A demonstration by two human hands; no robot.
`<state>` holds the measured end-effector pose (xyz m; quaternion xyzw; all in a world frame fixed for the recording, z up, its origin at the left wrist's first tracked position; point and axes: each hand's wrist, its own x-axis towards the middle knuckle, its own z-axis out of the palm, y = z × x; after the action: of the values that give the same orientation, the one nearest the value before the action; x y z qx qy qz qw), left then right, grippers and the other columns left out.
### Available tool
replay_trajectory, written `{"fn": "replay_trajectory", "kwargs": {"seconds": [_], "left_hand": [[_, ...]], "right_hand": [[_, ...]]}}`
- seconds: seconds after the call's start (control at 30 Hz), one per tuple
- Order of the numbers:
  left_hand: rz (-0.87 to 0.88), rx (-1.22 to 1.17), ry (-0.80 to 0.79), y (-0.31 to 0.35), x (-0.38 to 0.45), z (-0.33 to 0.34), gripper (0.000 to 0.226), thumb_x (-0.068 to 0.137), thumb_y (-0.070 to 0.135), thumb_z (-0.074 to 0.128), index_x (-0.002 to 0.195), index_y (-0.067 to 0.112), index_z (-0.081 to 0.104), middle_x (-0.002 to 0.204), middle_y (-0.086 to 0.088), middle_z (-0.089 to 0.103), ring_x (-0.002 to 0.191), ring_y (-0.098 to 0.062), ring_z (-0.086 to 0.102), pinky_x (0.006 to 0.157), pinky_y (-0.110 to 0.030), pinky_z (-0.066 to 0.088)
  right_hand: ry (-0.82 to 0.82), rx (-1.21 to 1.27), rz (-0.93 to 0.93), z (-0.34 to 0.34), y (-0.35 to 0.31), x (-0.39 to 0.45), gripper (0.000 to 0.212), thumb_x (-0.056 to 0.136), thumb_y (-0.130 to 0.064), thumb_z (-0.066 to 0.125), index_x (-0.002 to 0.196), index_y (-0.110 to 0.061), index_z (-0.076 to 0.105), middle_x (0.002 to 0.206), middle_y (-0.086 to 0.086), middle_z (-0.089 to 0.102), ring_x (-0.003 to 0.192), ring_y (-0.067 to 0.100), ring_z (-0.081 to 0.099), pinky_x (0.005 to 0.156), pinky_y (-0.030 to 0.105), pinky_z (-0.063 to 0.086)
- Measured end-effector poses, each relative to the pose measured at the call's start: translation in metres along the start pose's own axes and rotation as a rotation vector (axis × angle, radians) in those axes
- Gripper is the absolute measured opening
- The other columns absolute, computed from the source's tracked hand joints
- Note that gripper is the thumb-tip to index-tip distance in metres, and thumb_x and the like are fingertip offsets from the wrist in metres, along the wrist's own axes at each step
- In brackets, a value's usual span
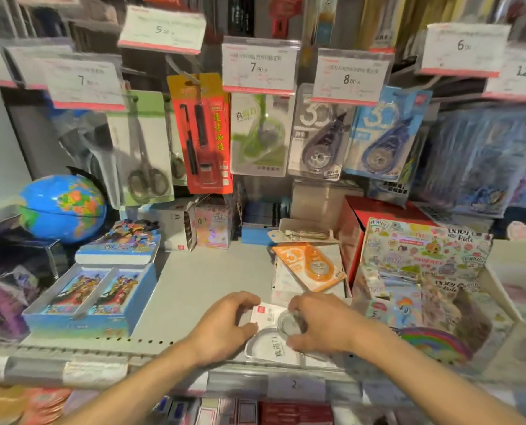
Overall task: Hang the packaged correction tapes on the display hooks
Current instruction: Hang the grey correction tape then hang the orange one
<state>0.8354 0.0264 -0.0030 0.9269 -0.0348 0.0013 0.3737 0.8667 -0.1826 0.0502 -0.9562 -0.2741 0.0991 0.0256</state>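
Low in the middle, the left hand [225, 325] and right hand [320, 323] both hold a packaged correction tape [271, 320] on the shelf [200, 280]. The stacked packs could slip and fall off.

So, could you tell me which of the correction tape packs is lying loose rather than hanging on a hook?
The orange correction tape pack, lying flat on the boxes just beyond the right hand; the green, grey and blue packs all hang from hooks.
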Motion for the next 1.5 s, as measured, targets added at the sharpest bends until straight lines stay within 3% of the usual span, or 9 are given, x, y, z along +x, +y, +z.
{"fn": "replay_trajectory", "kwargs": {"seconds": [0.1, 0.17, 0.27, 0.4, 0.53, 0.7, 0.93, 1.13, 1.5], "left_hand": [[-0.032, -0.246, 0.045, 0.002, 0.000, -0.009, 0.046, 0.087, -0.002, 0.068, 0.126, 0.018, 0.057, 0.074, 0.008, 0.069, 0.060, 0.004, 0.062, 0.061, -0.013, 0.048], [-0.051, -0.372, 0.083, 0.006, 0.001, -0.019, 0.047, 0.088, -0.007, 0.065, 0.127, 0.017, 0.054, 0.075, 0.008, 0.070, 0.048, 0.000, 0.058, 0.051, -0.012, 0.044], [-0.091, -0.468, 0.174, 0.011, 0.001, -0.038, 0.038, 0.089, -0.002, 0.067, 0.123, 0.012, 0.059, 0.109, 0.003, 0.069, 0.067, -0.003, 0.069, 0.059, -0.013, 0.051], [-0.115, -0.554, 0.215, 0.020, -0.003, -0.065, 0.014, 0.096, 0.003, 0.061, 0.106, 0.005, 0.070, 0.079, -0.009, 0.076, 0.067, -0.016, 0.069, 0.053, -0.023, 0.053], [-0.039, -0.537, 0.295, 0.036, -0.002, -0.094, 0.014, 0.097, 0.007, 0.059, 0.102, 0.012, 0.071, 0.086, -0.017, 0.077, 0.073, -0.024, 0.070, 0.068, -0.038, 0.056], [0.092, -0.507, 0.319, 0.070, 0.008, -0.121, 0.018, 0.098, 0.004, 0.056, 0.107, 0.010, 0.071, 0.080, -0.003, 0.078, 0.065, -0.008, 0.071, 0.053, -0.020, 0.053], [0.301, -0.337, 0.316, 0.128, 0.028, -0.130, 0.017, 0.098, 0.017, 0.061, 0.107, 0.023, 0.074, 0.098, 0.012, 0.078, 0.093, -0.001, 0.071, 0.084, -0.023, 0.053], [0.374, -0.285, 0.432, 0.175, 0.046, -0.124, 0.019, 0.097, 0.034, 0.061, 0.112, 0.028, 0.071, 0.102, 0.014, 0.075, 0.097, -0.001, 0.069, 0.095, -0.037, 0.055], [0.402, -0.690, 0.471, 0.237, 0.046, -0.131, 0.020, 0.103, 0.021, 0.053, 0.111, 0.009, 0.066, 0.085, -0.008, 0.075, 0.068, -0.016, 0.069, 0.058, -0.022, 0.054]], "right_hand": [[0.075, 0.055, 0.013, -0.006, -0.007, -0.002, 0.035, 0.077, -0.048, 0.065, 0.085, -0.016, 0.054, 0.087, 0.000, 0.054, 0.078, 0.021, 0.054, 0.066, 0.037, 0.047], [0.123, 0.067, 0.019, -0.009, -0.015, -0.002, 0.034, 0.078, -0.048, 0.065, 0.081, -0.018, 0.050, 0.089, 0.000, 0.049, 0.078, 0.020, 0.050, 0.065, 0.034, 0.040], [0.231, 0.122, 0.036, -0.015, -0.031, 0.001, 0.035, 0.078, -0.049, 0.065, 0.089, -0.018, 0.055, 0.097, 0.001, 0.050, 0.085, 0.023, 0.054, 0.068, 0.033, 0.041], [0.396, 0.131, 0.032, -0.026, -0.047, 0.008, 0.061, 0.079, -0.055, 0.062, 0.125, -0.015, 0.055, 0.119, 0.002, 0.054, 0.107, 0.024, 0.058, 0.088, 0.037, 0.049], [0.462, 0.163, -0.026, -0.048, -0.047, 0.010, 0.071, 0.080, -0.068, 0.062, 0.133, -0.023, 0.046, 0.127, -0.006, 0.045, 0.121, 0.012, 0.044, 0.094, 0.027, 0.040], [0.426, 0.541, -0.066, -0.091, -0.021, 0.004, 0.080, 0.077, -0.059, 0.074, 0.142, -0.029, 0.038, 0.125, -0.018, 0.055, 0.111, 0.001, 0.056, 0.088, 0.021, 0.043], [0.402, 0.950, -0.139, -0.114, 0.029, -0.013, 0.039, 0.081, -0.033, 0.081, 0.114, -0.021, 0.065, 0.105, -0.007, 0.077, 0.101, 0.013, 0.072, 0.100, 0.045, 0.052], [0.531, 1.000, -0.080, -0.129, 0.072, -0.044, 0.029, 0.087, -0.028, 0.074, 0.113, -0.021, 0.063, 0.102, -0.006, 0.078, 0.095, 0.011, 0.073, 0.085, 0.031, 0.050], [0.824, 0.996, -0.054, -0.146, 0.097, -0.072, 0.027, 0.092, -0.036, 0.067, 0.117, -0.034, 0.058, 0.101, -0.023, 0.073, 0.088, -0.004, 0.070, 0.075, 0.021, 0.048]]}}
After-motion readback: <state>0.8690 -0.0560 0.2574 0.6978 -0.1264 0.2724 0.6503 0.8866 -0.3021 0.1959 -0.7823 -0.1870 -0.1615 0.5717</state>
